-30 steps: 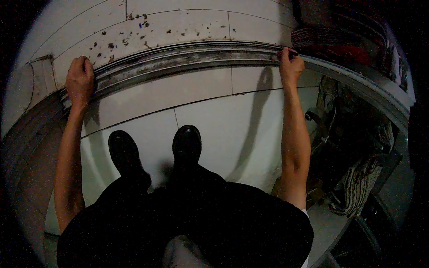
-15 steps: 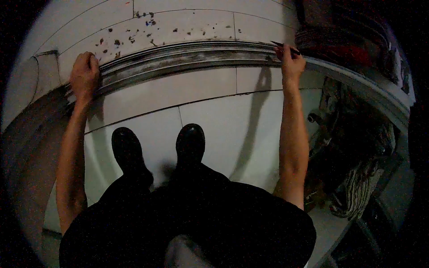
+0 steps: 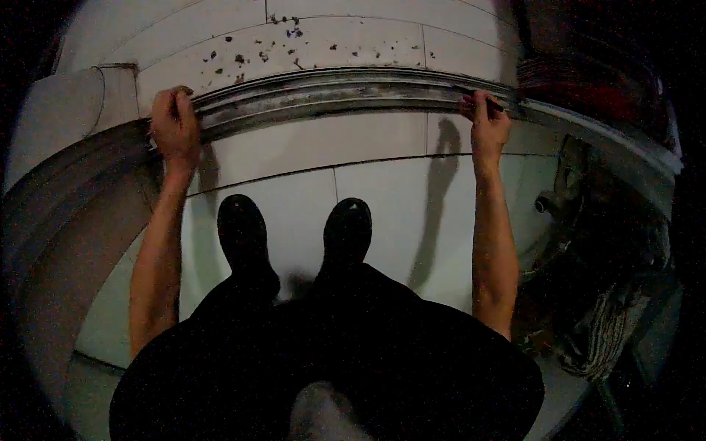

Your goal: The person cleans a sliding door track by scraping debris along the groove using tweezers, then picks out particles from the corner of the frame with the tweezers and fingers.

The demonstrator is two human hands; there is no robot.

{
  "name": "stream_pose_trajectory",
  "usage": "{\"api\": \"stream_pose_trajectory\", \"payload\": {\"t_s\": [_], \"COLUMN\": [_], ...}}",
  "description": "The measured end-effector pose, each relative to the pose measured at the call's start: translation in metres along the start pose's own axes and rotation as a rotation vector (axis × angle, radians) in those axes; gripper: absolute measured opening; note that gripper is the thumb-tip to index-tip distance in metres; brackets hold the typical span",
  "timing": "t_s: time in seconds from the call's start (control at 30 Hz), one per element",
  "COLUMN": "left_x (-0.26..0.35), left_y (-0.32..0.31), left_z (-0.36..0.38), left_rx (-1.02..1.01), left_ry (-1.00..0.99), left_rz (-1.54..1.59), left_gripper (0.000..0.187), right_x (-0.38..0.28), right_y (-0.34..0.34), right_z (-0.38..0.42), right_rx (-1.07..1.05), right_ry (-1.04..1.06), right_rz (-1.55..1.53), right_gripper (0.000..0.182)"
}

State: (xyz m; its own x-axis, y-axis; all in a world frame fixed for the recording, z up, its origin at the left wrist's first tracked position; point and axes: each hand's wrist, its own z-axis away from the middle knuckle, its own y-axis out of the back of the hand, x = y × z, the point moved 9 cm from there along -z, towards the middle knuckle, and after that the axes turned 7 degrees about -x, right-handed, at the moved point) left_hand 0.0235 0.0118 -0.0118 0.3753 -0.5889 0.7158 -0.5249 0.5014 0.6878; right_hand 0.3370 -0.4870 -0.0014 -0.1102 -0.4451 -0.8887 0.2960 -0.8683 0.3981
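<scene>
A grooved metal floor track [image 3: 331, 92], like that of a sliding door, crosses the tiled floor, with dirt along its channels. My right hand [image 3: 487, 132] is closed around a slim dark pointed tool [image 3: 496, 106] and is over the track's right part. At the track's left part is my left hand [image 3: 175, 136], fingers curled together, knuckles upward; what they grip is hidden. Loose dark debris [image 3: 239, 59] is scattered on the tiles just beyond the track.
My black shoes [image 3: 347, 224] stand on the near tiles between my arms. At right lie a dark heap [image 3: 614, 213] and a grey stringy bundle like a mop head [image 3: 607, 334]. A dark red textile-like thing [image 3: 581, 88] sits beyond the track.
The view has swung left, so the floor things appear further right. My right hand has moved left along the track with the tool. My left hand stays at about the same part of it.
</scene>
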Motion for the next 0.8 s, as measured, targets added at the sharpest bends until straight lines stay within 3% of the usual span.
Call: {"api": "stream_pose_trajectory", "payload": {"t_s": [0.03, 0.27, 0.33, 0.37, 0.4, 0.47, 0.53, 0.57, 0.63, 0.67, 0.8], "left_x": [0.005, 0.015, 0.008, -0.004, 0.018, 0.028, 0.031, 0.041, 0.061, 0.073, 0.106], "left_y": [0.000, 0.000, -0.006, -0.018, -0.012, -0.032, -0.053, -0.063, -0.081, -0.089, -0.102], "left_z": [0.007, 0.046, 0.057, 0.068, 0.064, 0.074, 0.089, 0.092, 0.102, 0.104, 0.112], "left_rx": [-0.022, -0.038, -0.084, -0.098, -0.101, -0.205, -0.354, -0.367, -0.579, -0.576, -0.816], "left_ry": [0.031, 0.073, 0.236, 0.418, 0.185, 0.358, 0.410, 0.339, 0.487, 0.382, 0.607], "left_rz": [0.016, 0.090, 0.167, 0.282, 0.216, 0.435, 0.510, 0.540, 0.709, 0.732, 0.959], "left_gripper": [0.021, 0.018, 0.017, 0.016, 0.015, 0.013, 0.015, 0.016, 0.020, 0.026, 0.032], "right_x": [-0.008, -0.022, -0.040, -0.039, -0.038, -0.038, -0.050, -0.055, -0.082, -0.093, -0.130], "right_y": [-0.012, -0.054, -0.059, -0.065, -0.070, -0.088, -0.111, -0.123, -0.157, -0.173, -0.220], "right_z": [0.007, 0.035, 0.041, 0.042, 0.048, 0.060, 0.076, 0.084, 0.108, 0.118, 0.156], "right_rx": [-0.009, -0.118, -0.099, -0.094, -0.084, -0.127, -0.225, -0.251, -0.296, -0.334, -0.448], "right_ry": [0.005, 0.062, 0.114, 0.069, 0.023, 0.027, 0.130, 0.161, 0.224, 0.311, 0.532], "right_rz": [-0.099, 0.228, 0.274, 0.216, 0.161, 0.128, 0.180, 0.169, 0.149, 0.210, 0.310], "right_gripper": [0.030, 0.028, 0.028, 0.028, 0.028, 0.027, 0.025, 0.024, 0.025, 0.026, 0.029]}}
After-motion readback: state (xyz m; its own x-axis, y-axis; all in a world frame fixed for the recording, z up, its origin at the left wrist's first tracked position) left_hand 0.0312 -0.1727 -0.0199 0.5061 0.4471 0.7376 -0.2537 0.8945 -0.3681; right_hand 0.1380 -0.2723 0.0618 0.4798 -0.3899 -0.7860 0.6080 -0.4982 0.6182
